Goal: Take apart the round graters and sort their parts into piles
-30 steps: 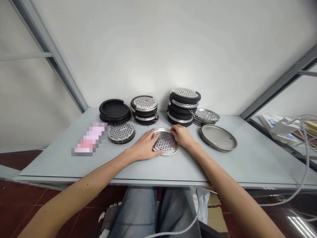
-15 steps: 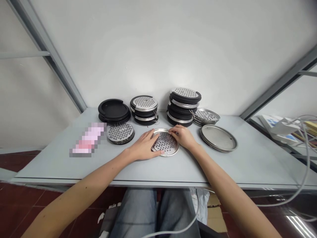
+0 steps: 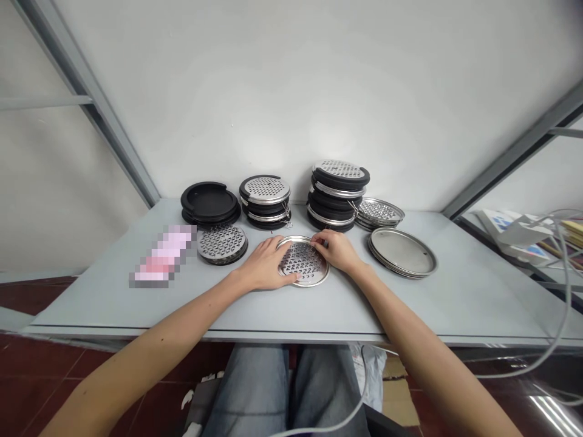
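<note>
A round metal grater plate [image 3: 303, 264] with raised teeth lies flat on the table in front of me. My left hand [image 3: 265, 267] grips its left side, the thumb over the near edge and the fingers by the far left rim. At the upper right rim, the bent fingers of my right hand [image 3: 336, 249] pinch the edge; their tips are partly hidden. Left of my left hand is a stack of smaller grater discs [image 3: 222, 244]. Several flat metal discs with rims [image 3: 403, 252] are piled to the right of my right hand.
Along the wall stand black round holders [image 3: 210, 203], a short stack of graters in black frames [image 3: 265, 197] and a taller one [image 3: 339, 194]. More rimmed grater plates [image 3: 380, 212] lie beside it. A blurred pink item [image 3: 161, 258] is at left. A white cable [image 3: 567, 285] hangs at right.
My left hand has shifted slightly left, uncovering a little more of the grater plate. My right hand stays at the upper right rim, almost unmoved.
</note>
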Action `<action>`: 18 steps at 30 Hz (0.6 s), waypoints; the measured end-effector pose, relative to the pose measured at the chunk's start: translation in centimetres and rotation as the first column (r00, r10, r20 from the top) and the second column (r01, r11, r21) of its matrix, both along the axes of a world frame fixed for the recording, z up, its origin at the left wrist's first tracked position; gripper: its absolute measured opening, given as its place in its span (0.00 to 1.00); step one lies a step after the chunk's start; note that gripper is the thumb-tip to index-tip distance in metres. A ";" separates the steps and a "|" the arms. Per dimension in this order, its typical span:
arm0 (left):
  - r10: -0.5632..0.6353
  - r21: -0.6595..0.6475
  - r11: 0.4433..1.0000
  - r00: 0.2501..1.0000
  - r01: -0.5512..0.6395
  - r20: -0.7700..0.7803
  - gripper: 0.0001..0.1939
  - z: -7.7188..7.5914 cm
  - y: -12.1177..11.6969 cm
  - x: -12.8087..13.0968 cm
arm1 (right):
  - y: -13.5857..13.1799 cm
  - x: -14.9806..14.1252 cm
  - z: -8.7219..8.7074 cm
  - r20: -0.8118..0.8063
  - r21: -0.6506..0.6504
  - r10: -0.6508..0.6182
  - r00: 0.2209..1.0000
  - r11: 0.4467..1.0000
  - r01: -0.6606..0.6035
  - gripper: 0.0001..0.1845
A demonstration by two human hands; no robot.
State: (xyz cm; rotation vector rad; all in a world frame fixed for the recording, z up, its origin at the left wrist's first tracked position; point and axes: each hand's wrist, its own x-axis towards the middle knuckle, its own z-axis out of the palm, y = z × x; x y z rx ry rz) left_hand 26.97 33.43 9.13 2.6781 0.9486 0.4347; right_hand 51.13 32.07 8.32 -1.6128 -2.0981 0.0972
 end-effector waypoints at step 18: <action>0.004 0.050 0.999 0.998 0.000 -0.070 0.37 0.1 -0.5 0.2 | 0.6 -0.3 -0.3 0.046 -0.007 0.008 0.999 1.000 -0.007 0.08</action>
